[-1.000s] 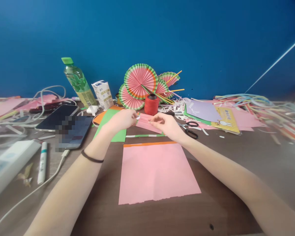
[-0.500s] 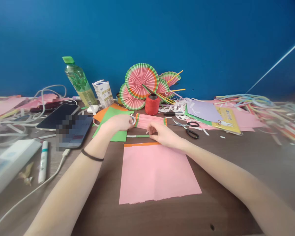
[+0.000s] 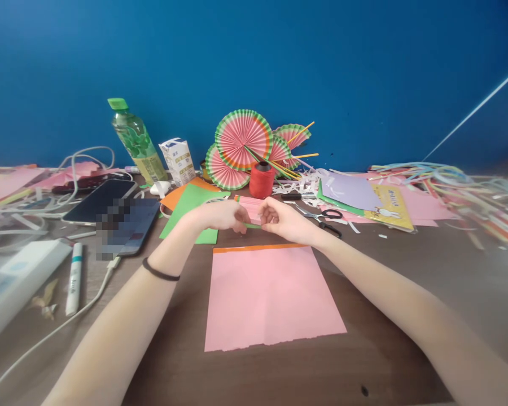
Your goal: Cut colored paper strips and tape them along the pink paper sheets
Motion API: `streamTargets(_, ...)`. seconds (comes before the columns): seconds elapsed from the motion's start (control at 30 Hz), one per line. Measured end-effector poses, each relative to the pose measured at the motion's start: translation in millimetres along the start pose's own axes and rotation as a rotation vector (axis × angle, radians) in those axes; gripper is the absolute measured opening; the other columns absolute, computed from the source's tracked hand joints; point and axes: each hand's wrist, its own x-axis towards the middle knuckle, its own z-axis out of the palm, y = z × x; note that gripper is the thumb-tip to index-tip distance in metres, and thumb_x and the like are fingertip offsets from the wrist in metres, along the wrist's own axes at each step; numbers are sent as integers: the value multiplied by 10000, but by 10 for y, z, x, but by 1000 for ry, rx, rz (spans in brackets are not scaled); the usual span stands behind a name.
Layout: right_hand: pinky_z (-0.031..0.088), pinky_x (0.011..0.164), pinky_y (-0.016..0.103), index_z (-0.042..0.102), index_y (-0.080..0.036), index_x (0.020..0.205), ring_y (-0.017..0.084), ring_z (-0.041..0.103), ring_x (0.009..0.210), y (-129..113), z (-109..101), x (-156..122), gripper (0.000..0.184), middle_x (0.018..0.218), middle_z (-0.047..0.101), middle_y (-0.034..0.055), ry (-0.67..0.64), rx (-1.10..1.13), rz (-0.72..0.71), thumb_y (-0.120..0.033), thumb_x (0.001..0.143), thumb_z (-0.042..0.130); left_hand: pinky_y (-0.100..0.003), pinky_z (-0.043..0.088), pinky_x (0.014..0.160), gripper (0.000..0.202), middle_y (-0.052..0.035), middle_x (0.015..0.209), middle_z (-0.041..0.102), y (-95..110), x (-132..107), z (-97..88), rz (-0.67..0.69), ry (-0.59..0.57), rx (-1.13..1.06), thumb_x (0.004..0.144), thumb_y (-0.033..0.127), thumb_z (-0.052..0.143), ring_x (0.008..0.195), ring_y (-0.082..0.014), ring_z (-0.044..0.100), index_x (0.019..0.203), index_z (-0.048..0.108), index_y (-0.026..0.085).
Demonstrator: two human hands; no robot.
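Between my two hands, a narrow green paper strip point(image 3: 253, 226) is held just above the table, mostly hidden by fingers. My left hand point(image 3: 220, 215) pinches its left end. My right hand point(image 3: 281, 219) has its fingertips closed on the right end. Behind them lies a pleated pink paper point(image 3: 254, 208), partly covered. Nearer me, a flat pink sheet point(image 3: 271, 299) with an orange band along its far edge rests on the table. Under my left hand are a green sheet point(image 3: 186, 211) and an orange sheet point(image 3: 173, 197).
Scissors point(image 3: 322, 215) lie beyond my right hand. A red thread spool point(image 3: 261, 180) stands before several round paper fans point(image 3: 243, 138). At left are a green bottle point(image 3: 138, 141), a carton point(image 3: 178, 160), phones point(image 3: 99, 200), a marker point(image 3: 74, 279) and a cable. Paper packs point(image 3: 389, 206) lie right.
The green strip has been lifted off the table. My left hand has moved right, away from a white ring-shaped thing, and closed on the strip; my right hand has shifted slightly up.
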Motion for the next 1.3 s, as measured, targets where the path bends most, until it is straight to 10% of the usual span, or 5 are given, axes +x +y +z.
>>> streamTargets(0.27,405,665,271,541,-175,757,125,517,706,-128,-86,2,135,801,588,5,277,-107,18,-302,718,566,-263,471,692,178,-76,914,700,22,-71,-2,24,-128,-453,695,290,580,742,-172,669,817,589,161)
streamTargets(0.67,399,834,316,665,-143,709,182,572,910,-237,-61,-17,236,998,645,69,215,239,198,-354,610,694,-273,487,743,233,-89,944,694,56,-76,-25,44,-61,-656,702,277,599,796,-177,667,892,623,144)
streamTargets(1.3,393,827,334,654,-153,714,182,559,879,-214,9,-19,215,943,661,55,269,78,214,-357,647,655,-280,511,753,208,-65,882,710,79,-85,-13,62,-62,-656,698,239,595,805,-178,666,877,658,152)
